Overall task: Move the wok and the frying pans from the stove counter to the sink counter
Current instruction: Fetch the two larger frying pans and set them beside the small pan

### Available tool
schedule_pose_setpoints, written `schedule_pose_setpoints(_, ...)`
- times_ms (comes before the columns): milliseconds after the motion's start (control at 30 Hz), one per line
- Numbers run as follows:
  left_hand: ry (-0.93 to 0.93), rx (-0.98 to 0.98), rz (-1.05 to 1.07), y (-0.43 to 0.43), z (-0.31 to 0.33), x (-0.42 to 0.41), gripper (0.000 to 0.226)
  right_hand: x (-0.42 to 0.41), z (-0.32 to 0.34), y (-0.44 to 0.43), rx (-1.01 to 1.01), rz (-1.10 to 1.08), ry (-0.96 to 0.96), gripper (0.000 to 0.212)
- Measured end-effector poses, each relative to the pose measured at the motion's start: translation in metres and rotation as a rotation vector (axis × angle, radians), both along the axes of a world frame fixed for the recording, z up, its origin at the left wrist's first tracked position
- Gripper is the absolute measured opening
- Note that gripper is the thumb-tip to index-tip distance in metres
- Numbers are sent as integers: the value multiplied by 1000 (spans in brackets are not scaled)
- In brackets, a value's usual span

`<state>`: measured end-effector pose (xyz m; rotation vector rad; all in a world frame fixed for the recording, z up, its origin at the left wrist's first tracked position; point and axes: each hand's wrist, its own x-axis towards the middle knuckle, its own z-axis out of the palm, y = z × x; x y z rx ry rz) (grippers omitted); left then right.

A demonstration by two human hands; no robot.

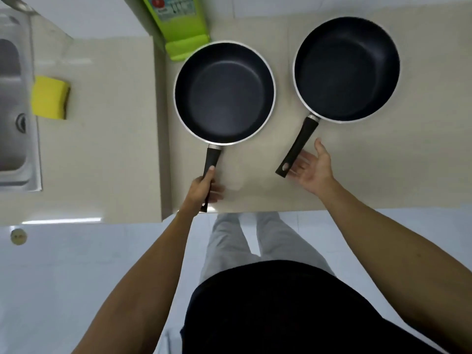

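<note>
Two black non-stick pans with silver rims sit on the beige stove counter (383, 162). The left frying pan (224, 93) lies near the counter's left edge, its black handle pointing toward me. My left hand (203, 189) is closed around that handle. The deeper pan on the right, the wok (346, 69), has its handle (297, 148) angled down-left. My right hand (313, 169) is open, palm up, just right of the handle's end, fingers close to it but not gripping.
The higher sink counter (102, 149) lies to the left, with a steel sink (15, 98) at its far left and a yellow sponge (49, 98) beside it. A green packet (178, 24) leans at the back behind the frying pan. White floor lies below.
</note>
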<state>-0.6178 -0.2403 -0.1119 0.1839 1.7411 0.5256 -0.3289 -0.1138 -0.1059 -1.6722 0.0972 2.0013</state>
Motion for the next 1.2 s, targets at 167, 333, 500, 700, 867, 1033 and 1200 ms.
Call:
schedule_pose_setpoints(167, -52, -75, 5, 3, -7, 3, 71, -7, -10, 15, -9, -21, 19, 64)
schedule_pose_setpoints(333, -184, -115, 0, 10, 16, 14, 69, -4, -8, 17, 27, -4, 20, 63)
schedule_pose_setpoints(500, -278, 35, 117, 20, 51, 48, 45, 19, 4, 11, 33, 121, -70, 61)
schedule_pose_setpoints(700, -296, 110, 179, 33, 80, 73, 39, 56, 32, 12, 106, 215, -105, 51)
schedule_pose_setpoints(867, -333, 134, 268, 41, 94, 76, 36, 79, 47, 17, 177, 66, 79, 46)
schedule_pose_setpoints(1033, -423, 148, 370, 53, 110, 87, 41, 88, 59, 27, 210, 11, 273, 46)
schedule_pose_setpoints(1200, -391, 152, 417, 66, 126, 100, 40, 98, 68, 26, 62, 156, 142, 53)
